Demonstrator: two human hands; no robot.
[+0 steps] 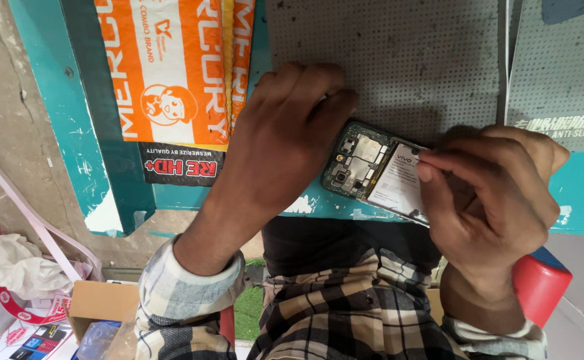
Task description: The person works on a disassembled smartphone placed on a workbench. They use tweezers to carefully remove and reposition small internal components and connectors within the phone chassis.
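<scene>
Looking down from a head-worn camera, a person in a checked shirt (345,300) is working on an opened phone (372,170) with its back cover off, lying on a grey dotted mat (398,60) at the near edge of a teal workbench (98,147). The left hand (282,137) is bearing down on the phone's camera end, fingers curled over its top edge and steadying it. The right hand (495,187) is closing in on the other end, thumb and forefinger pinched narrowly together just above the white battery (398,183); they seem to be gripping something small and dark, perhaps a tab or a tool tip, though the view is too tight to be sure. Green circuit board and metal shields (355,160) are showing between the two hands. An orange printed package (172,73) is lying on the bench to the left, a cardboard box (102,303) is sitting on the floor below, and a red stool (538,283) is showing under the right wrist. Judging by this, the work is at the internal disassembly stage around the battery, and the next move would call for a slow, steady pull or pry while the left hand is keeping the phone flat
</scene>
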